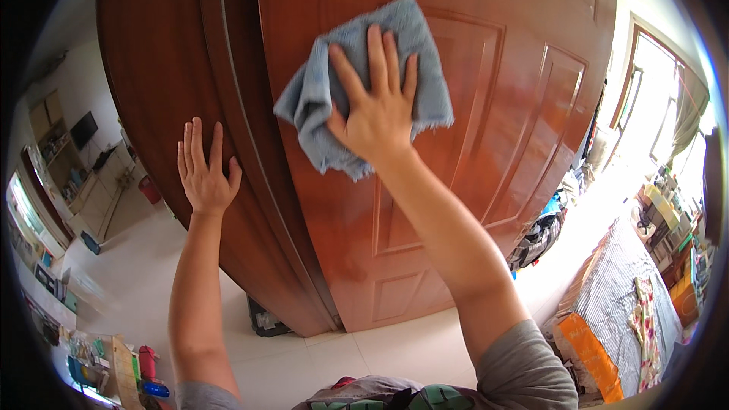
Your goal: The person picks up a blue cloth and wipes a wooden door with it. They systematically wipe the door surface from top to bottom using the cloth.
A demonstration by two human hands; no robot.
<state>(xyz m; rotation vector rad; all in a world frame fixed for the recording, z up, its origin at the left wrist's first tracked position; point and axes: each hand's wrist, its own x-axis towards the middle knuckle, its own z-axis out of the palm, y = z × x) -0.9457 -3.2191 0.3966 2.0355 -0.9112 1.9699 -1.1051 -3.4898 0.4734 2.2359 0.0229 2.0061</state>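
My right hand [381, 105] presses a blue-grey terry cloth [428, 88] flat against a reddish-brown panelled wooden door [472, 176], fingers spread over it. The cloth is bunched in folds at its left side, and its lower edge is frayed. Lower and to the left, my left hand [206, 173] rests palm-in on the dark wooden door frame [154, 85], its fingers pointing up and nothing in it. Between the two hands runs the upright gap beside the door's edge.
At right, a bed [618, 273] with striped bedding stands below a bright window [649, 91]. A checked bag [538, 242] is by the door's far edge. A black case [267, 319] lies on the tiled floor behind the frame. Another room with a wall television [84, 130] shows at left.
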